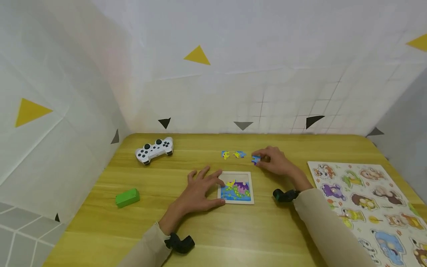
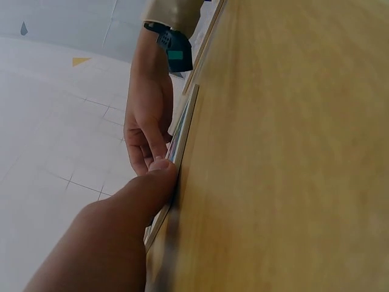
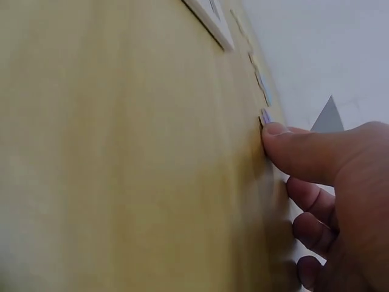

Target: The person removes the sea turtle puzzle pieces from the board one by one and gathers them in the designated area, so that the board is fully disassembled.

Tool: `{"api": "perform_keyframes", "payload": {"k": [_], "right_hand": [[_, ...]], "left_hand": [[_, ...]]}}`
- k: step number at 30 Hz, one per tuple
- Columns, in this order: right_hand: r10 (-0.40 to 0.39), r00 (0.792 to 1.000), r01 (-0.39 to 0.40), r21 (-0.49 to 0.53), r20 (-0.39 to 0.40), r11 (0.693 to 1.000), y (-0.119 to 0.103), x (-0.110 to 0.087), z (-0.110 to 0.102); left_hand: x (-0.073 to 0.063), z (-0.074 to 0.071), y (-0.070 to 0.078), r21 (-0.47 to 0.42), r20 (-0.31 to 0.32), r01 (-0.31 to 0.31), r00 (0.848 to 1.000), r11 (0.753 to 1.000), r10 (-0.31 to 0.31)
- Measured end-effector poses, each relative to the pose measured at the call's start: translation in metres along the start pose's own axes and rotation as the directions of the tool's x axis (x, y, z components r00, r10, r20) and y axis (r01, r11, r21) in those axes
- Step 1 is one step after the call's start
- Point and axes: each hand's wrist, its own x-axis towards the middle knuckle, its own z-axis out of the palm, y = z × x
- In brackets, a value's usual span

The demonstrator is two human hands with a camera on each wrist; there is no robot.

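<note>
The small blue puzzle piece (image 1: 255, 159) sits beyond the far right corner of the square puzzle tray (image 1: 251, 189), whose unfilled strip runs along its far side, facing that piece. The right hand (image 1: 275, 162) is the nearer one, pinching the piece between thumb and fingers; whether it is off the surface I can't tell. The left hand (image 1: 200, 191) lies spread at the tray's left side, thumb touching the near left corner — the two hands well apart. Two loose pieces (image 1: 239, 154) lie in line to the left of the pinched one, toward the counter's far edge.

The counter (image 1: 233, 237) is yellowish wood grain. A white game controller (image 1: 154, 150) rests near its far left corner, a green block (image 1: 128, 198) by the left edge, an animal board (image 1: 363, 196) along the right. Behind hangs pale wall covering (image 1: 207, 96) with yellow and grey triangles.
</note>
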Motion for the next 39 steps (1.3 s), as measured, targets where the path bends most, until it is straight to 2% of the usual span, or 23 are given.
{"api": "perform_keyframes", "payload": {"k": [5,9,13,29,32,39], "right_hand": [[0.012,0.999,-0.012,0.008,0.032,1.000,0.007,0.008,-0.006],[0.060,0.997,-0.061,0.019,0.047,0.998,0.008,0.009,-0.007],[0.097,0.995,-0.097,0.013,0.036,0.995,0.007,0.010,-0.006],[0.127,0.992,-0.127,-0.039,0.006,0.991,0.005,0.016,-0.002],[0.128,0.992,-0.128,-0.011,-0.010,0.992,0.004,0.014,-0.002],[0.119,0.989,-0.108,0.126,-0.086,0.986,0.001,0.006,0.004]], "left_hand": [[0.000,0.000,0.001,0.004,0.008,0.011,1.000,1.000,-0.011],[0.000,0.001,0.000,0.009,0.006,0.012,1.000,1.000,-0.012],[0.000,0.001,-0.001,0.005,0.007,0.013,1.000,1.000,-0.013],[-0.002,0.003,-0.001,-0.006,-0.002,0.001,1.000,1.000,-0.001],[-0.001,0.003,-0.002,-0.005,-0.006,-0.004,1.000,1.000,0.004],[-0.001,0.003,-0.002,0.010,-0.010,-0.002,1.000,1.000,0.003]]}}
